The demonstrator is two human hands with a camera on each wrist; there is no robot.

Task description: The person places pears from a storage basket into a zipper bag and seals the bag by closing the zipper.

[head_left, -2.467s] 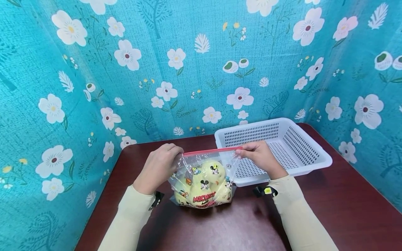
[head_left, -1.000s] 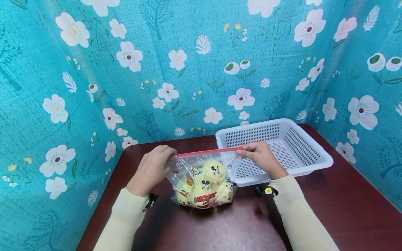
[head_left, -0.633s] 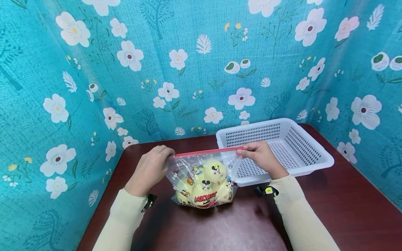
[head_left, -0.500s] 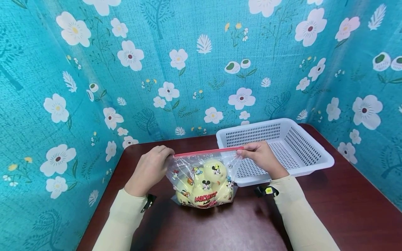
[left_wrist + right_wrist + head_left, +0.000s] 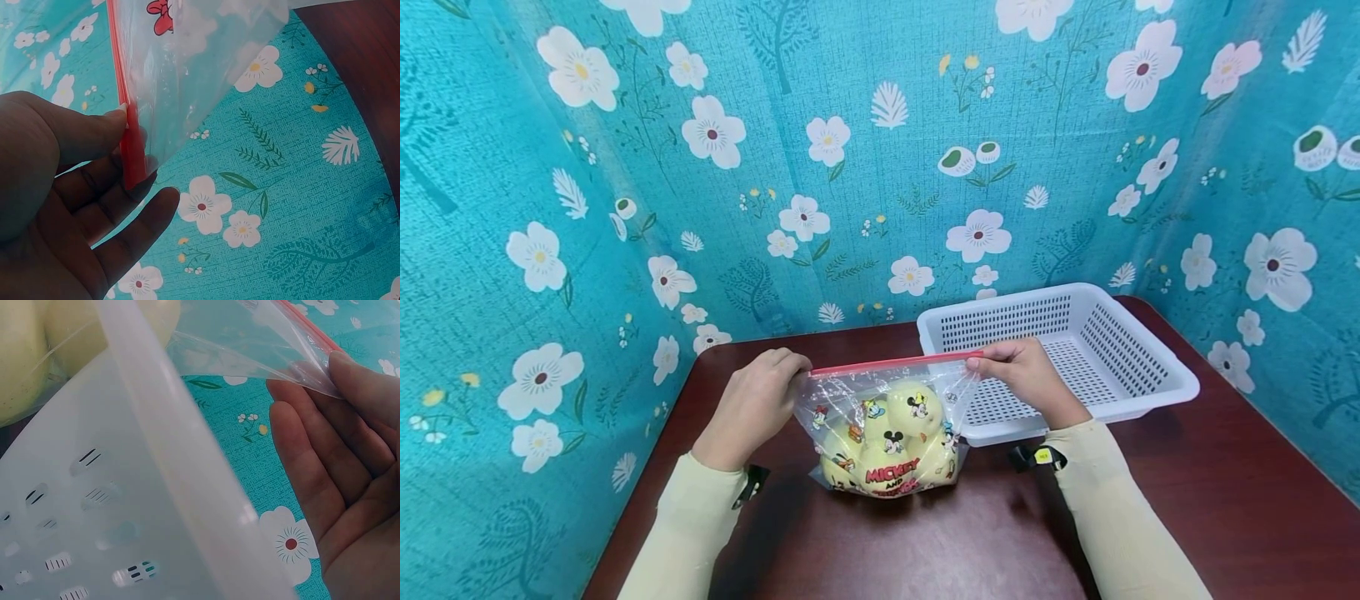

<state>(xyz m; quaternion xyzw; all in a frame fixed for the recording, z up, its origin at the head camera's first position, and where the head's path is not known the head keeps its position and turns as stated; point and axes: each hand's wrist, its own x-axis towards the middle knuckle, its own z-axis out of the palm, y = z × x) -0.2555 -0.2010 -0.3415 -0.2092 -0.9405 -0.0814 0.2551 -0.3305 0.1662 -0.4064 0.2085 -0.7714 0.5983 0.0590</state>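
Observation:
A clear zip bag [image 5: 891,442] with cartoon prints and a red top strip stands upright on the table in the head view. Several round pale-yellow fruits [image 5: 912,404] fill its lower part. My left hand [image 5: 752,408] pinches the left end of the red strip [image 5: 132,153] between thumb and fingers, as the left wrist view shows. At the strip's other end my right hand [image 5: 1022,375] pinches the corner, with its lower fingers [image 5: 303,450] extended in the right wrist view. The strip is stretched taut between both hands.
A white perforated plastic basket [image 5: 1138,367] stands at the back right, close behind the right hand, with the bag's right side overlapping it. The dark red-brown table [image 5: 925,550] ends at a blue flowered cloth [image 5: 865,167] on the back and sides.
My left hand has slid left and slightly down along the red strip to its end, so more of the strip shows. The right hand, bag bottom and basket have hardly moved.

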